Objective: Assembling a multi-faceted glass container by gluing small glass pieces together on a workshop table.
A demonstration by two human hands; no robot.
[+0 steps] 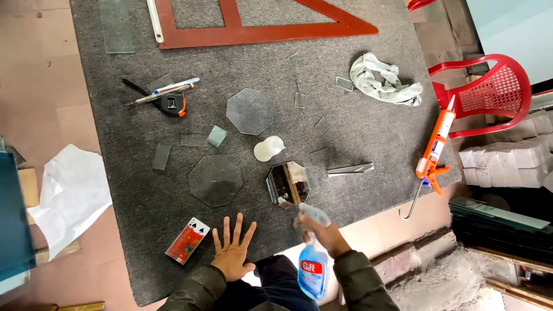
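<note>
spray bottle: blue, red label, 6 o'clock | card box: red, flat, 7 o'clock | sealant tube: orange-white, 3 o'clock

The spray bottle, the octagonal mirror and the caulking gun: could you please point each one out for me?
spray bottle (311,275), head view, blue body.
octagonal mirror (287,184), head view, reflective face.
caulking gun (438,141), head view, orange tube.

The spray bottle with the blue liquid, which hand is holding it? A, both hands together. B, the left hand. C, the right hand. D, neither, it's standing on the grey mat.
C: the right hand grips the neck of the spray bottle, while the left hand lies flat and open on the grey mat.
</note>
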